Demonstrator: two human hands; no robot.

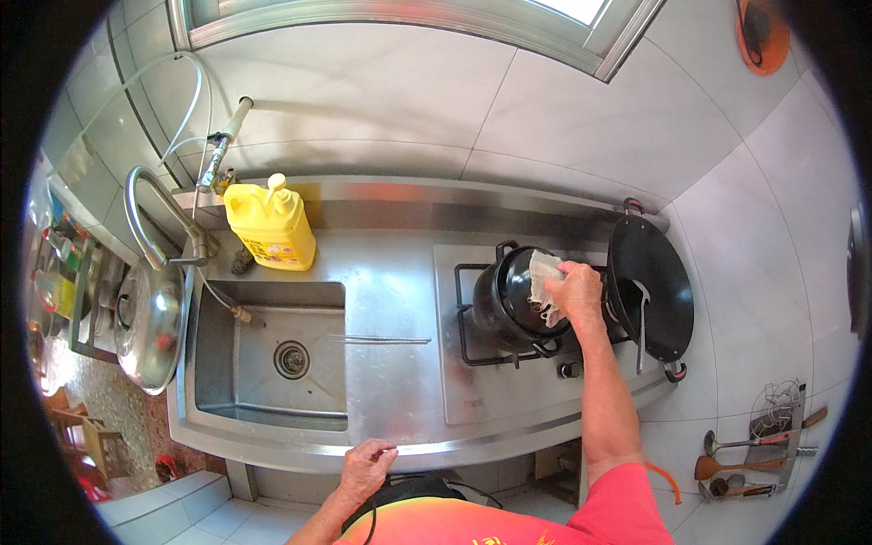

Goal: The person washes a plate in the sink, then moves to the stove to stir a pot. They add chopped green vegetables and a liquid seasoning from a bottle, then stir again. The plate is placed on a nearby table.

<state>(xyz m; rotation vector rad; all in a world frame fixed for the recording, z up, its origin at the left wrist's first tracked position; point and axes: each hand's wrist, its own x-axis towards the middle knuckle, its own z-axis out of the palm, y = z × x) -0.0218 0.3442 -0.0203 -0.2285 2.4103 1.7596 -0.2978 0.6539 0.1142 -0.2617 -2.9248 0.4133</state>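
A crumpled off-white cloth is in my right hand, pressed against the shiny black lid. That lid sits at a tilt on a black two-handled pot on the left burner of the stove. The cloth and fingers hide the lid's middle. My left hand is by the front edge of the steel counter, with its fingers curled together and nothing visible in them. A pair of thin metal chopsticks lies between the sink and the stove, partly over the sink's edge.
Right of the pot a black wok leans, with a metal spatula in it. A steel sink, a curved faucet and a yellow jug are at the left. Beside them stands a large metal lid. Utensils hang on the right wall.
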